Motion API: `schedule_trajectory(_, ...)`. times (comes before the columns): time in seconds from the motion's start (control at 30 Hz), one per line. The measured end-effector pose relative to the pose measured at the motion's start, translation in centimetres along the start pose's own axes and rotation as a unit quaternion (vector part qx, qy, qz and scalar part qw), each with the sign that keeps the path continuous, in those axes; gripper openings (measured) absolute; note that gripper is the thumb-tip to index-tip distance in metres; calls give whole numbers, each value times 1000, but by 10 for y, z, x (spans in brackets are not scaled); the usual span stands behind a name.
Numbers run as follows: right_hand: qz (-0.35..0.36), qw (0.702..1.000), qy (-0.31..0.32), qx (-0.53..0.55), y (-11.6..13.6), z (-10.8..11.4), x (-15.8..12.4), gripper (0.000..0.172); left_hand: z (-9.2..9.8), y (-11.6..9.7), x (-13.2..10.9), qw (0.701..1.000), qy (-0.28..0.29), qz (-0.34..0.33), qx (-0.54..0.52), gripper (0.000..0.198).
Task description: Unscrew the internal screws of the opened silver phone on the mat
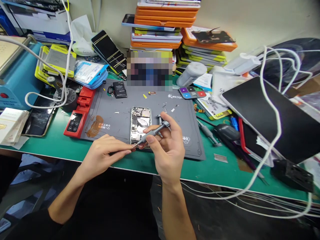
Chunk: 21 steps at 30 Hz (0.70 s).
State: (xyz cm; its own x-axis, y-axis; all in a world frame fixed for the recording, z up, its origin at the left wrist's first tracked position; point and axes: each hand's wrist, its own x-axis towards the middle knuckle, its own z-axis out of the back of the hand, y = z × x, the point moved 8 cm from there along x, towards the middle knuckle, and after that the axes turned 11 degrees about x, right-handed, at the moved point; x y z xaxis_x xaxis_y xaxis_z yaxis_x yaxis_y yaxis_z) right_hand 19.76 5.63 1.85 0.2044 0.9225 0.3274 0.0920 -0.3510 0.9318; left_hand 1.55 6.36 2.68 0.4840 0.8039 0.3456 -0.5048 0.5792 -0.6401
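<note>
An opened phone (140, 124) with its insides bare lies on a grey work mat (120, 110). My right hand (167, 150) grips a grey precision screwdriver (153, 132), its tip pointing left and down near the phone's lower edge. My left hand (105, 156) is closed in a pinch around thin tweezers (122, 152), whose tips meet the screwdriver tip. Small screws and parts (165, 108) lie on the mat above the phone. A second screwdriver (159, 119) lies just right of the phone.
A red tool (77, 118) lies at the mat's left edge, beside a cracked phone (38, 118). Stacks of orange and yellow cases (165, 23) stand at the back. A black tablet (270, 116) with white cables (272, 126) fills the right. More tools (212, 133) lie right of the mat.
</note>
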Motion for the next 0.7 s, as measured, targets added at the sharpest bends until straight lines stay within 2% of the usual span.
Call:
schedule_trajectory(0.3, 3, 999, 32, -15, 1, -4, 0, 57, 1, -1, 1, 1000, -6, -7, -12, 15)
schedule_trajectory(0.7, -12, 999, 27, -12, -2, -3, 0, 58, 1, -3, 1, 1000, -1, -17, -17, 16)
